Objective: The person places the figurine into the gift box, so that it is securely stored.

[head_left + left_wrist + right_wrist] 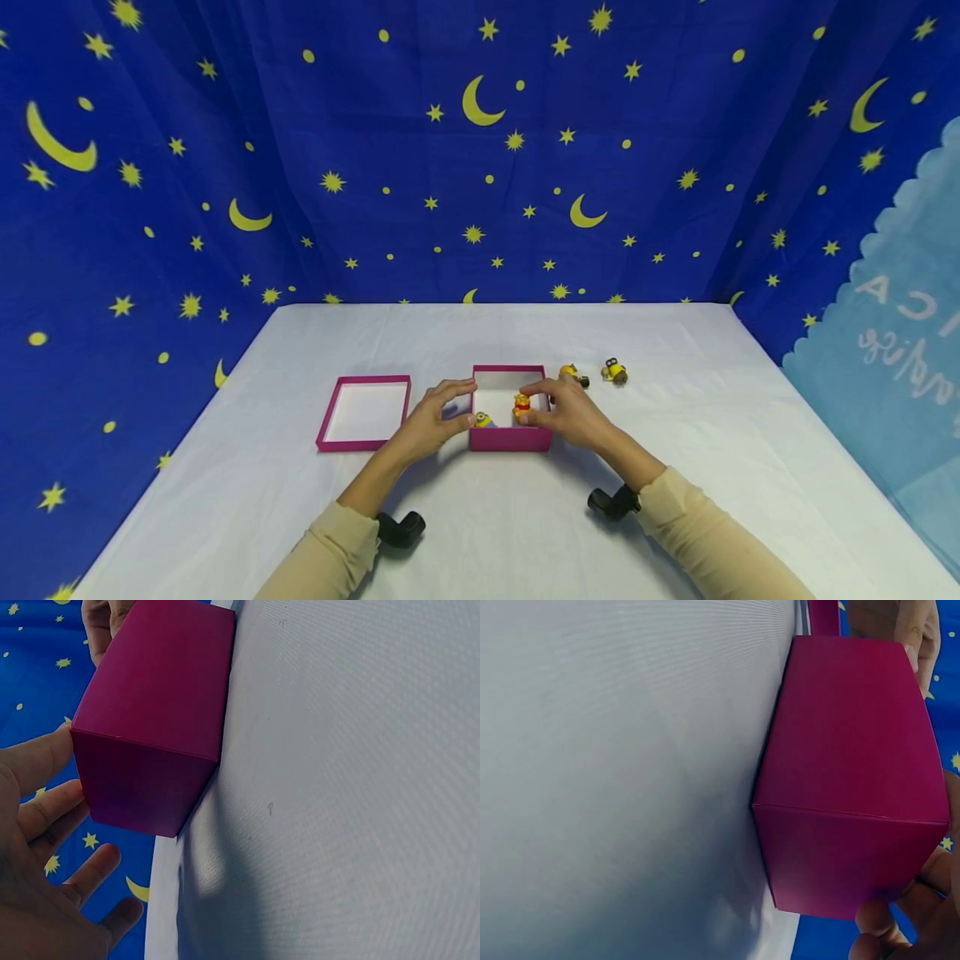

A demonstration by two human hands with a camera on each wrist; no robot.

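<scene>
My right hand (576, 412) pinches a small Winnie the Pooh figure (522, 406) between thumb and index finger, over the right part of an open magenta box (510, 440). My left hand (431, 423) touches the box's left side, fingertips and thumb at its rim and the other fingers spread loosely, as the left wrist view shows. Inside the box near its front left corner is a yellow minion figure (483, 420), partly hidden by the front wall. In the right wrist view, the right hand's lower fingers lie close to the box's right wall (847, 859).
A magenta lid (351, 446) lies left of the box, white inside facing up. Two more yellow figures lie to the box's right: one figure (574, 376) just behind the right hand, another figure (615, 372) farther right. A white cloth (675, 517) covers the table.
</scene>
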